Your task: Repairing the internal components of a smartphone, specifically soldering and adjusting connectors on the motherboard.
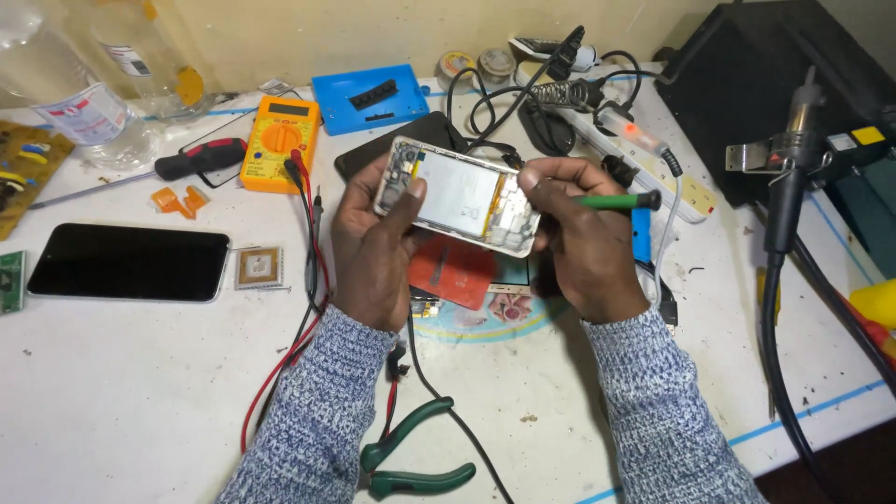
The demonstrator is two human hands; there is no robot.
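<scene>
Your left hand (373, 247) grips the opened phone (457, 196) by its left edge, lifted above the mat; your right hand (583, 238) steadies its right end, closed on a green tool (616, 200). Keep the phone level and the tip clear of the silver battery. 2 clear bottles (89, 84) stand far left, white labels; yellow multimeter (278, 140) beside blue tray (369, 98).
</scene>
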